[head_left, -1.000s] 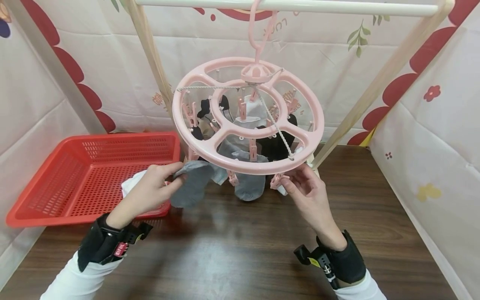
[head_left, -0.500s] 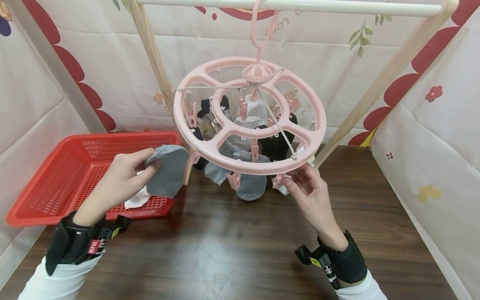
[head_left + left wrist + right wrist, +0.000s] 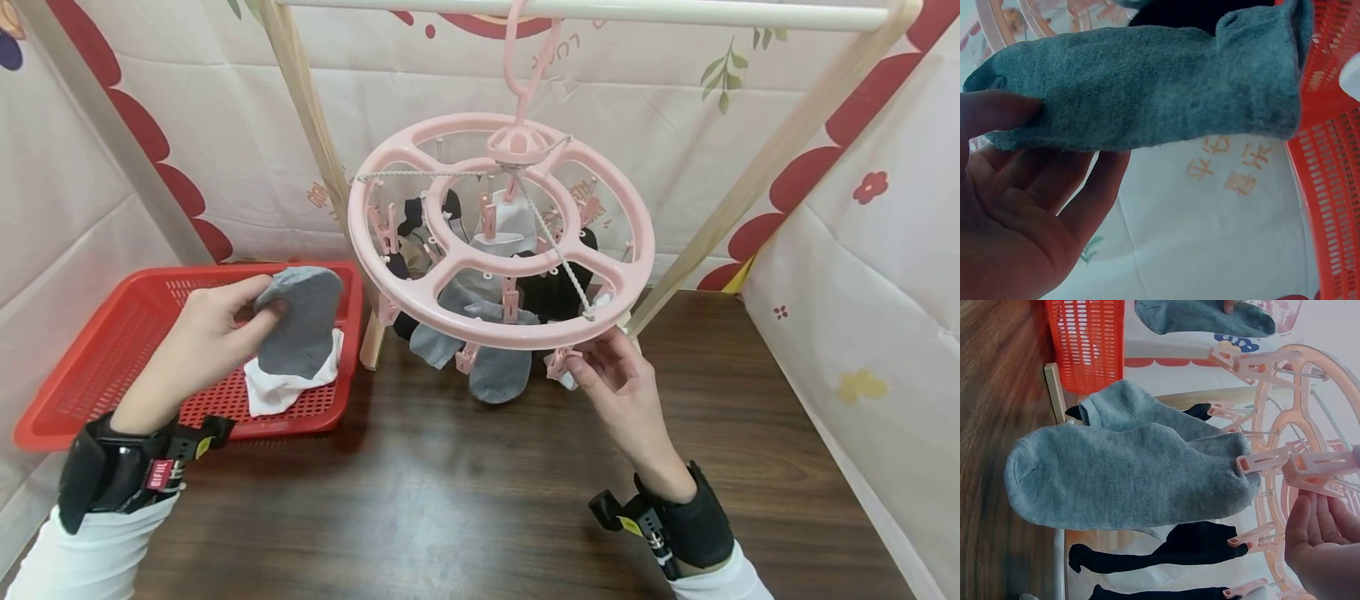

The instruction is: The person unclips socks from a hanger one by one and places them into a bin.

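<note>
A grey sock (image 3: 300, 321), pinched by the left hand (image 3: 202, 337), has been carried from the hanger (image 3: 501, 233) over the red basket (image 3: 97, 367); the right hand's (image 3: 618, 387) fingers, loosely curled, touch a peg (image 3: 558, 360).

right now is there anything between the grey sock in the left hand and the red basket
Nothing visible does. The left hand holds the grey sock above the red basket, where only a white sock lies beneath it.
</note>
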Demonstrator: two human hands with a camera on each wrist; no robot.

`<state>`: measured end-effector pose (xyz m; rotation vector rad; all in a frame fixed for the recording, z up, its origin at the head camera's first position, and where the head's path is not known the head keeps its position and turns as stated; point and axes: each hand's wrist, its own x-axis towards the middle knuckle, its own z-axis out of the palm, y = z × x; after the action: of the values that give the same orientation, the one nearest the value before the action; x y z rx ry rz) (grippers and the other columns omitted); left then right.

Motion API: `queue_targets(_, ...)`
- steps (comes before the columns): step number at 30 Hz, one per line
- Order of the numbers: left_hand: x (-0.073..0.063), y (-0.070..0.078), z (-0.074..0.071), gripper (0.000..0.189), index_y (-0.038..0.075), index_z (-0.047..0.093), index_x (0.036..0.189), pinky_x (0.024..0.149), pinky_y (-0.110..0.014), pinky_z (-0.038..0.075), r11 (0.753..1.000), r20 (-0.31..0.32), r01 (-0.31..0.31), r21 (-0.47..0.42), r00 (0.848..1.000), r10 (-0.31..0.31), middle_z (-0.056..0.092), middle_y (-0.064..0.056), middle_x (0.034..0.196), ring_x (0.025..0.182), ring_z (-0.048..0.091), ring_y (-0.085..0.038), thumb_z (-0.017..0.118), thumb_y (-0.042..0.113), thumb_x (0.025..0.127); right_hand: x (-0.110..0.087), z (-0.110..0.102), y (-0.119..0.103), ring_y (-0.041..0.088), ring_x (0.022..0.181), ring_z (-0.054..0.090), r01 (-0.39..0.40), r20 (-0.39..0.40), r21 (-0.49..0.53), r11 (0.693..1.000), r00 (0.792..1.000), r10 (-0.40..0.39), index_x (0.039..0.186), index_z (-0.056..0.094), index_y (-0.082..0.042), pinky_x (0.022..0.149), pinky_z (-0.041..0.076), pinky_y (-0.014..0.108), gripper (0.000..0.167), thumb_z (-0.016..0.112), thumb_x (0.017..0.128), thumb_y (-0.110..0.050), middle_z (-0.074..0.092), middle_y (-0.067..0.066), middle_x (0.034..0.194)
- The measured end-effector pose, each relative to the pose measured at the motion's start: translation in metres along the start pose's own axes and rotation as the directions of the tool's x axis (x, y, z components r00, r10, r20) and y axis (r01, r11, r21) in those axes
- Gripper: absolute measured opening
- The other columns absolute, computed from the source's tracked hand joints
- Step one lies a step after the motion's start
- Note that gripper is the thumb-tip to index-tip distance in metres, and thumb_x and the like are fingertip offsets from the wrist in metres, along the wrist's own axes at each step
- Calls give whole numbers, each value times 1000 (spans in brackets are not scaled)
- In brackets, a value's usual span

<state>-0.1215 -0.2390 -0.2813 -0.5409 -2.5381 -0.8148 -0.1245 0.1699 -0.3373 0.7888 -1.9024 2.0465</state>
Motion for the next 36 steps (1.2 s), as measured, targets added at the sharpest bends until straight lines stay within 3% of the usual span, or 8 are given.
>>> queue_targets(7,-4,-17,-9,18,2,66,106,59,-8,38,990,-31,134,31,991,-133,67,-15,89,68,56,-17,62,1,89,-1,0,0,19,93,61,-38,-15,-19,999,999,37,124,55,-3,79,49,23,38,53,90,15,60,13,107)
queue_targets(10,-6,-20,-12,20,4,65,111,65,-5,37,980,-52,199,21,979,-198,68,-17,97,76,58,-5,61,5,91,-2,0,0,19,95,60,-48,-22,-35,998,999,47,124,55,-4,80,48,23,38,53,90,15,59,12,108)
queue_targets(13,-8,-22,-13,21,6,65,113,67,-7,36,973,-49,229,15,972,-228,67,-16,103,79,50,8,59,8,93,-2,0,0,19,94,60,-51,-19,-26,998,999,51,123,55,-3,80,48,23,37,53,90,14,59,13,107)
queue_targets(15,-9,-22,-12,21,6,65,113,68,-10,37,974,-39,226,15,974,-225,67,-15,104,80,50,6,59,8,93,-2,0,0,19,93,61,-54,-19,-22,998,998,54,123,55,-3,79,49,23,36,54,91,14,60,14,106)
queue_targets(19,-9,-21,-7,21,6,65,113,68,-15,38,980,-16,200,21,980,-200,67,-15,103,85,57,-17,60,7,92,-2,-1,0,19,95,60,-63,-27,-35,997,998,62,123,55,-4,80,48,23,36,54,91,13,59,13,107)
queue_targets(22,-8,-20,-2,21,4,64,112,71,-12,38,984,-1,180,1,984,-180,67,-16,104,89,60,-29,60,5,92,-2,-1,1,19,97,59,-67,-34,-54,996,997,66,123,56,-5,81,48,23,37,54,91,13,59,11,109)
queue_targets(26,-8,-18,5,22,3,62,114,75,-4,36,986,10,165,-36,986,-164,67,-16,104,92,63,-32,60,3,91,-3,-2,2,19,99,59,-69,-37,-70,995,997,66,123,56,-5,82,48,23,37,55,91,12,59,11,110)
queue_targets(36,-8,-13,20,25,3,59,115,75,-3,38,992,60,85,-89,995,-80,69,-16,101,91,67,-31,63,1,90,-6,-5,4,17,97,58,-77,-71,-67,995,995,72,118,58,-7,80,48,22,38,56,88,16,56,10,106)
